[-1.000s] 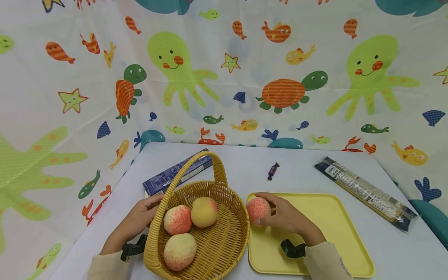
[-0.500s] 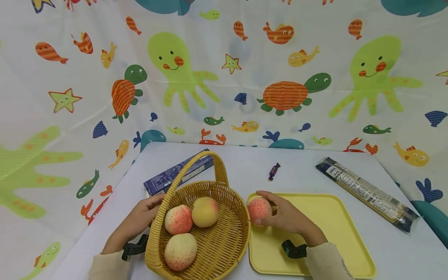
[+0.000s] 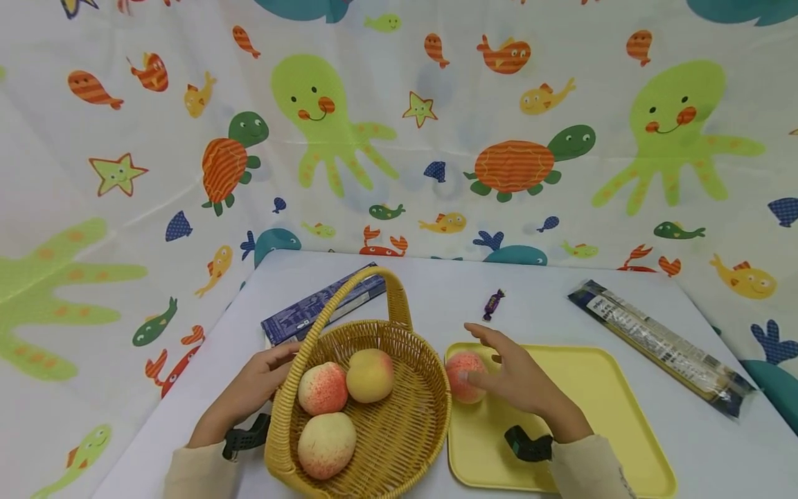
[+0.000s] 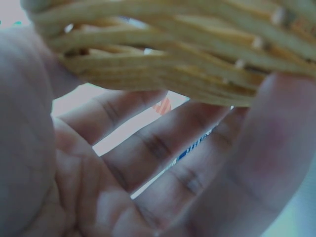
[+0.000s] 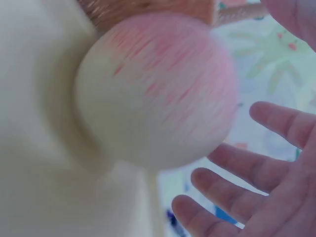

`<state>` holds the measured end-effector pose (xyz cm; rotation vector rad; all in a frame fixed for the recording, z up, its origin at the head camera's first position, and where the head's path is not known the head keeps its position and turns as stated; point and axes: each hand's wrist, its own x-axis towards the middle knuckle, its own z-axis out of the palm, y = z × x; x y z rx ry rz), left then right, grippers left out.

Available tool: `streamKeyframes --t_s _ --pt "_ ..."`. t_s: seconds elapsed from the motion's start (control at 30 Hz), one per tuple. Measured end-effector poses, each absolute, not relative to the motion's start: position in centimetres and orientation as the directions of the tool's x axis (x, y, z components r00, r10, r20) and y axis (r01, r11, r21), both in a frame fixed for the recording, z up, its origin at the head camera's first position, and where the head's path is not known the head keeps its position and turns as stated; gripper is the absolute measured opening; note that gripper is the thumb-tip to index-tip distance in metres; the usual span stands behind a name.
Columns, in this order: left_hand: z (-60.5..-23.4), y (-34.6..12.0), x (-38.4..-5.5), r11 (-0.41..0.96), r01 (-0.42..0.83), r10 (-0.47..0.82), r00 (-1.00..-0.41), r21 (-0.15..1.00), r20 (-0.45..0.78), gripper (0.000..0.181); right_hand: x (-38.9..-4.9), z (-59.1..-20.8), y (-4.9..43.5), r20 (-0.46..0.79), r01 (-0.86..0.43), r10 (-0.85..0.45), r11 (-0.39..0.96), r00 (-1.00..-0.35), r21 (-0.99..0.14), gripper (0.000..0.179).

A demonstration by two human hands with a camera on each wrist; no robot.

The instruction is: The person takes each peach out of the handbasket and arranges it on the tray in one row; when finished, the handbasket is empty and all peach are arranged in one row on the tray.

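Observation:
A wicker basket (image 3: pixel 399 443) with a tall handle holds a yellow peach (image 3: pixel 370 375), a red-speckled peach (image 3: pixel 322 389) and a pale peach (image 3: pixel 327 445). My left hand (image 3: pixel 252 388) rests against the basket's left outer side; in the left wrist view its fairly straight fingers (image 4: pixel 148 143) reach to the woven wall. Just right of the basket, another peach (image 3: pixel 466 378) sits at the upper left corner of a yellow tray (image 3: pixel 580 388). Over that peach's right side, my right hand (image 3: pixel 520 374) has its fingers spread. The right wrist view shows these fingers (image 5: pixel 237 163) beside the pink-and-white peach.
Behind the basket lies a blue box (image 3: pixel 324 305). A purple-wrapped candy (image 3: pixel 494 305) is on the white table (image 3: pixel 430 291) beyond the tray. At right lies a long packaged item (image 3: pixel 661 346). A sea-animal curtain (image 3: pixel 436 125) stands behind.
My right hand has let go of the peach on the tray; its fingers have spread and moved off to the right and up. The left hand stays at the basket.

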<state>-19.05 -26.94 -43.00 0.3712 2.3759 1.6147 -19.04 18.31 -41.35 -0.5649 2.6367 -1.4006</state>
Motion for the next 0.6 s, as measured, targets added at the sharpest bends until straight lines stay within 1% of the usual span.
streamKeyframes --t_s 0.1,0.3,0.43,0.6 --pt "-42.9 -27.0 -19.0 0.356 0.074 0.345 -0.937 0.932 -0.057 0.050 -18.9 -40.2 17.4 0.139 -0.326 -0.382 0.483 -0.914 -0.813 0.077" --pt "-43.1 -26.9 -19.1 0.352 0.062 0.347 -0.935 0.934 -0.069 0.049 -17.9 -37.2 14.6 0.184 -0.377 -0.434 0.414 -0.882 -0.829 0.076" --pt "-43.1 -26.9 -19.1 0.354 0.065 0.348 -0.935 0.933 -0.067 0.049 -17.7 -36.0 12.3 0.166 -0.388 -0.514 0.362 -0.841 -0.848 0.076" --pt "-43.0 -26.9 -19.1 0.352 0.056 0.337 -0.939 0.934 -0.070 0.050 -18.4 -36.0 9.4 0.111 -0.390 -0.615 0.341 -0.781 -0.855 0.073"
